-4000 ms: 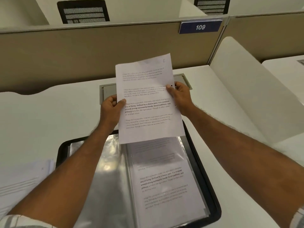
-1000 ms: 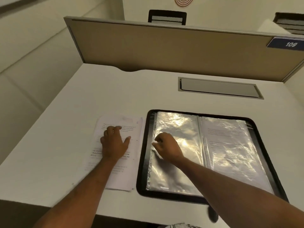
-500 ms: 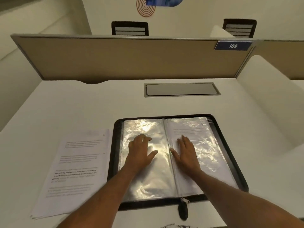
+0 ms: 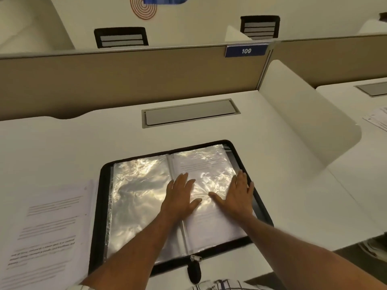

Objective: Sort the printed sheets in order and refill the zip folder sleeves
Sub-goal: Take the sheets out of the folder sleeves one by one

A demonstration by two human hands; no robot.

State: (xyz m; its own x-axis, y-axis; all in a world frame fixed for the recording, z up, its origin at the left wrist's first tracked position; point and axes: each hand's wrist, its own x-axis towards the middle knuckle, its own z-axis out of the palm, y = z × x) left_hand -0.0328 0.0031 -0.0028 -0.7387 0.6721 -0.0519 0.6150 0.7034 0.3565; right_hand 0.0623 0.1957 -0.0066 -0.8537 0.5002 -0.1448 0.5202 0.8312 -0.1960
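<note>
At the near edge of the bench (image 4: 62,143), a zip pull (image 4: 194,271) hangs off the open zip folder (image 4: 96,216). Both hands lie flat on the right-hand sleeve (image 4: 206,164), which already holds a printed page. The left hand (image 4: 181,197) is beside the spine and the right hand (image 4: 236,197) at the outer edge, each grip spread apart, fingers straight, clamping nothing. The left-hand sleeve (image 4: 136,195) looks unfilled, though glare makes that uncertain. Just left of the folder, a stack of printed sheets (image 4: 48,227) waits on the bench. I judge the refill barely begun: one page seated, most left to order and insert. Beyond, a cable hatch (image 4: 189,114) sits before the partition.
</note>
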